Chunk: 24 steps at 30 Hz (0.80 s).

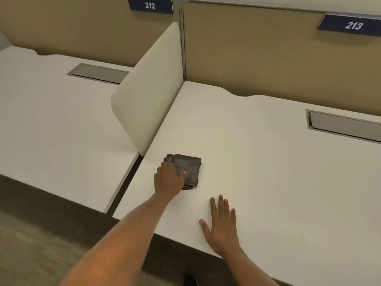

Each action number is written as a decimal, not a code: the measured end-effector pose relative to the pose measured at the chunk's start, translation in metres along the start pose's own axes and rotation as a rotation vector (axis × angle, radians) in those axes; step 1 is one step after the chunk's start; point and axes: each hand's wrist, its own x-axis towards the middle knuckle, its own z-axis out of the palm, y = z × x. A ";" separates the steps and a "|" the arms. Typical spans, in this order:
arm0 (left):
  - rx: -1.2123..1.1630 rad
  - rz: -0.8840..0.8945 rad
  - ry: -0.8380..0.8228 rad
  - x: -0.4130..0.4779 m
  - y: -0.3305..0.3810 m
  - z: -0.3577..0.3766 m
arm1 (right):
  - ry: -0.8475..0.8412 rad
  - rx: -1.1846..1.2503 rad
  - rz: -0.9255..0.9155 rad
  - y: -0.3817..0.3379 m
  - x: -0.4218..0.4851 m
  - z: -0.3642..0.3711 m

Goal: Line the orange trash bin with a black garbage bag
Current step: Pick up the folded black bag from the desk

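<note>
Where the head view looks down on a white desk (268,162), a folded black garbage bag (187,169) lies flat on it near the left edge, just right of the near end of a cream divider panel (144,96). Left hand (168,179) reaches in from the near left, lies on the bag's near-left corner, thumb on top of the plastic, other fingers curled over the left edge; cannot tell if the bag is actually pinched or only touched. Right hand (221,226) is flat on the desk, palm down, fingers spread, near the front edge, right of and nearer than the bag, not touching it. A grey cable flap (346,125) is set into the desk far right. Second desk (51,131) sits left of the divider. Blue signs 212 (150,5) and 213 (353,25) hang on the tan back wall. Orange bin is out of view.
</note>
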 end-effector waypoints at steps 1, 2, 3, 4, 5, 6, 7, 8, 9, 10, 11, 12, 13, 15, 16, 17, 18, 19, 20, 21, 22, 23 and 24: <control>-0.014 -0.022 0.000 0.005 -0.001 0.002 | 0.005 -0.024 0.003 -0.001 0.001 0.001; -0.033 -0.052 0.002 0.010 -0.002 0.003 | 0.014 -0.035 0.012 -0.002 0.002 0.003; -0.034 -0.071 -0.003 0.014 -0.004 0.006 | 0.020 -0.059 0.020 -0.002 0.003 0.005; -0.039 -0.082 -0.016 0.018 -0.006 0.007 | 0.034 -0.067 0.023 -0.002 0.003 0.008; -0.038 -0.097 -0.024 0.022 -0.006 0.010 | 0.038 -0.069 0.023 -0.003 0.003 0.009; -0.034 -0.106 -0.028 0.024 -0.007 0.013 | 0.041 -0.075 0.020 -0.004 0.003 0.010; -0.025 -0.114 -0.027 0.026 -0.008 0.015 | 0.039 -0.075 0.019 -0.004 0.003 0.010; -0.019 -0.120 -0.022 0.028 -0.009 0.017 | 0.036 -0.077 0.007 -0.003 0.004 0.011; -0.002 -0.130 -0.025 0.030 -0.010 0.018 | 0.035 -0.074 0.008 -0.002 0.004 0.011; 0.010 -0.139 -0.023 0.032 -0.011 0.019 | 0.031 -0.079 0.010 -0.001 0.004 0.011; 0.018 -0.151 -0.023 0.032 -0.011 0.021 | 0.029 -0.083 0.011 -0.001 0.004 0.010; 0.021 -0.161 -0.023 0.033 -0.011 0.022 | 0.029 -0.082 0.009 -0.001 0.003 0.010; 0.019 -0.173 -0.027 0.034 -0.010 0.023 | 0.029 -0.079 0.008 -0.001 0.003 0.010; 0.007 -0.196 -0.036 0.035 -0.010 0.024 | 0.032 -0.071 0.007 -0.002 0.003 0.009; -0.006 -0.213 -0.044 0.036 -0.009 0.024 | 0.036 -0.069 0.008 -0.002 0.002 0.008; -0.020 -0.228 -0.056 0.036 -0.009 0.024 | 0.033 -0.071 0.006 -0.002 0.002 0.008; -0.036 -0.243 -0.069 0.037 -0.008 0.023 | 0.027 -0.071 0.004 -0.002 0.002 0.007; -0.052 -0.260 -0.083 0.037 -0.008 0.023 | 0.026 -0.064 0.003 -0.002 0.002 0.007; -0.075 -0.275 -0.098 0.037 -0.008 0.022 | 0.026 -0.051 0.003 -0.002 0.003 0.006; -0.105 -0.284 -0.107 0.036 -0.008 0.021 | 0.022 -0.045 0.004 -0.001 0.003 0.005; -0.147 -0.285 -0.111 0.035 -0.007 0.019 | 0.016 -0.042 0.005 -0.001 0.003 0.004; -0.201 -0.277 -0.111 0.034 -0.007 0.018 | 0.006 -0.042 0.008 -0.002 0.003 0.003; -0.267 -0.262 -0.109 0.031 -0.007 0.017 | -0.007 -0.035 0.012 -0.002 0.004 0.001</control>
